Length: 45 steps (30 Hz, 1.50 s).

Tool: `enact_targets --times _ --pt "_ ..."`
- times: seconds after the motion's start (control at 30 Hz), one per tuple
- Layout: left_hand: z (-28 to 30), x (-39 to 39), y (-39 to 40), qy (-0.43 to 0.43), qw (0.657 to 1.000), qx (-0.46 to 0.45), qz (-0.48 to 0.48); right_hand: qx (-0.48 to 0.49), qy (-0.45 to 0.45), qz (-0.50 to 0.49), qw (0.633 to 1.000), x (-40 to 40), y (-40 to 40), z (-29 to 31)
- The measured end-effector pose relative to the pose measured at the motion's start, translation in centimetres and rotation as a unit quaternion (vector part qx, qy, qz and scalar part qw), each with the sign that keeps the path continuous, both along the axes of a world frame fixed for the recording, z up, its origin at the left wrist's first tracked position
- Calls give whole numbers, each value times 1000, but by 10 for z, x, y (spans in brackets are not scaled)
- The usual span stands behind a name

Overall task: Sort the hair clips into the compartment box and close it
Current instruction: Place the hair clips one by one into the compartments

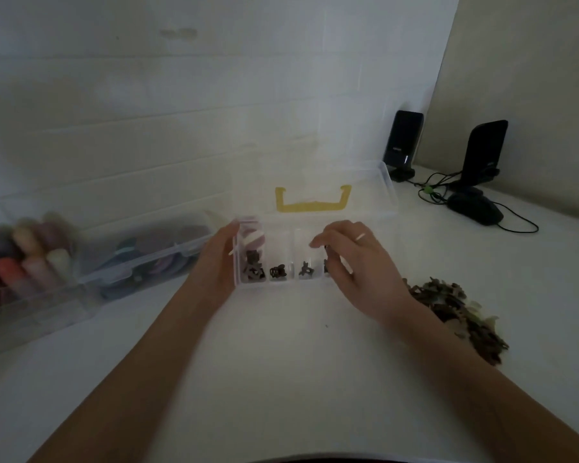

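The left hand (219, 262) rests flat, fingers straight, against the compartment box (283, 282) left wall. The right hand (351, 262) hovers over its right end, pinching a small dark hair clip (327, 266).

dim, soft light; faint shadows under the forearms; left containers (91, 262) blurred; wide-angle bending at the edges.

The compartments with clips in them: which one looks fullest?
The leftmost compartment, beside the left hand: several dark clips piled there, while its neighbours hold about one each.
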<state>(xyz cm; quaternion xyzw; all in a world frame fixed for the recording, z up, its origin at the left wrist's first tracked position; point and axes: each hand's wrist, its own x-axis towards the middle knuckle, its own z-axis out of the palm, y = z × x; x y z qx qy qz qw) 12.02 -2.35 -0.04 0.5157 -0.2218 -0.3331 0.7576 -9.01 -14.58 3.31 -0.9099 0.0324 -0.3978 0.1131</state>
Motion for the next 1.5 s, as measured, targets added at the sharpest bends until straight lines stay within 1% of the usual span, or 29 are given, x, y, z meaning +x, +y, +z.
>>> enact_targets --times 0.07,0.13,0.3,0.4,0.47,0.53,0.57,0.67,0.7,0.77,0.8,0.87,1.0,1.03,1.07,1.17,1.27,1.33,1.4,1.43,1.5 --pt "-3 3 -1 17 1000 -2 -15 -20 23 1 1000 -1 1 -7" --pt "-3 5 -1 27 999 -2 -27 -5 10 -16 1000 -5 -1 -8" --pt "-1 2 -3 14 1000 9 -26 103 -62 -46 992 -24 -18 6" --pt "-1 -1 -2 24 999 -14 -33 163 -90 -69 980 -31 -25 9" --pt "1 -4 0 20 999 -22 -36 181 -117 -62 974 -30 -22 10" --pt "2 -5 -1 16 999 -26 -41 158 -134 -25 978 -25 -13 9" --pt "2 -5 -1 15 998 -28 -46 139 -127 2 982 -20 -6 7" --pt "0 -6 -6 15 998 -32 -49 49 -59 52 996 1 17 -2" --pt "-1 -6 -7 16 998 -29 -47 0 -40 42 998 9 20 -6" --pt "-2 -5 -8 27 998 -25 -41 -110 -19 -10 994 17 19 -14" --pt "-1 -5 -7 33 998 -20 -40 -143 -14 -38 989 18 17 -16" --pt "3 -7 -6 48 998 -7 -37 -152 -20 -74 985 14 11 -15" --pt "5 -10 -4 55 998 -25 -33 -46 -44 -102 993 -5 0 3" --pt "5 -10 -3 53 998 -24 -31 -33 -48 -109 992 -13 -4 8" --pt "5 -10 -2 52 998 -22 -32 -37 -49 -120 991 -21 -10 11" --pt "7 -10 1 39 999 -15 -34 -99 -31 -177 979 -50 -28 15" --pt "6 -12 2 30 999 -7 -19 -71 6 -215 974 -73 -35 10" --pt "4 -12 3 32 999 -8 -12 -45 14 -272 961 -82 -36 4" --pt "4 -14 3 33 999 -9 -9 23 19 -342 939 -86 -39 0" --pt "4 -15 3 34 999 -10 -5 78 27 -368 926 -88 -41 -1" --pt "5 -16 3 36 999 -13 -1 210 60 -384 897 -93 -45 -2"
